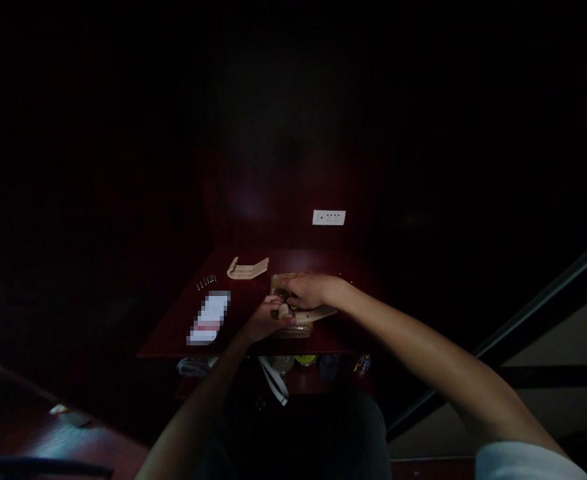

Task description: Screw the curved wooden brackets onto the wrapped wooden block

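My left hand is closed on a light wooden piece, which reaches out to the right under my right wrist. My right hand bends down just beyond it, its fingertips near the left ones; whatever they hold is too small to make out. Beneath both hands lies a clear plastic-wrapped package or box. More curved wooden pieces rest together at the back left of the dark red table. Several small metal screws or pins are lined up at the left.
A blurred white sheet or phone lies at the table's left. On the dark wall is a white socket panel. A shelf under the tabletop holds jars, a yellow-green lid and a hanging white strap.
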Demonstrator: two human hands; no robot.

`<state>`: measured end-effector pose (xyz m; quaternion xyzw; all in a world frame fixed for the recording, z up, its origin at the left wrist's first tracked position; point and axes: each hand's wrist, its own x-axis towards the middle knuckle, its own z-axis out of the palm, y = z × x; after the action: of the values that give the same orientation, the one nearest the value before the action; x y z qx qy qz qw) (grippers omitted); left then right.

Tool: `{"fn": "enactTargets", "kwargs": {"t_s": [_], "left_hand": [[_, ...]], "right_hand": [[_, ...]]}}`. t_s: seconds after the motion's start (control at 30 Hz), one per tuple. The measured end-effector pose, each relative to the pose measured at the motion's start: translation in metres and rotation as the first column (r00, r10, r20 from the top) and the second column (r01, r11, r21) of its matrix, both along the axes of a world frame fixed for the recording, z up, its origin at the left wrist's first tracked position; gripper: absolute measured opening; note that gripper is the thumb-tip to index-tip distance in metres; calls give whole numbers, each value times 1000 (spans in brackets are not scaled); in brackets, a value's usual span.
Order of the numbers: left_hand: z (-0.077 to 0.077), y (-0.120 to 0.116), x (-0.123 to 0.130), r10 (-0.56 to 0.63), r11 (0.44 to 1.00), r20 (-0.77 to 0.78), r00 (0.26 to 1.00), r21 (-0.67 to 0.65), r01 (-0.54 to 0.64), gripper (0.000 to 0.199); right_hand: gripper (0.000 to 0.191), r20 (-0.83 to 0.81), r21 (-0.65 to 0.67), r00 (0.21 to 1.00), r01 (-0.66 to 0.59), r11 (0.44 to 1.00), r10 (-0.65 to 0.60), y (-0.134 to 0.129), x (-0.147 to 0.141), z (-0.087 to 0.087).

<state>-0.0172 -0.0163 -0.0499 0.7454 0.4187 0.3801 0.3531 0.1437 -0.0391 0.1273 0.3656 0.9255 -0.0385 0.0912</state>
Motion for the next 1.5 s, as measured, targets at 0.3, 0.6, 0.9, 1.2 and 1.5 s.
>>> {"fn": "enactTargets", "kwargs": {"t_s": [0.3,0.6,0.9,1.2,1.5], "left_hand": [[1,0,-1,6,1000,12,1000,-19,-6,32],[-2,1,-1,11,1000,-4,1000,5,-11,34],[4,-1,0,-1,1000,14,1000,-16,2,32],[-1,1,0,14,1000,0,1000,-1,-14,34],[-2,2,-1,-4,1000,-16,1000,15,4,32]], "right_hand": [[34,-26,-33,1000,-1,999,0,2,0,-2],[32,91,-42,994,67,997,-63,-1,-4,5],[34,69,-67,997,39,997,-35,-1,-4,6],[33,78,-25,994,75,997,-73,2,0,4],[31,15,-55,999,-31,998,32,-1,1,6]]}}
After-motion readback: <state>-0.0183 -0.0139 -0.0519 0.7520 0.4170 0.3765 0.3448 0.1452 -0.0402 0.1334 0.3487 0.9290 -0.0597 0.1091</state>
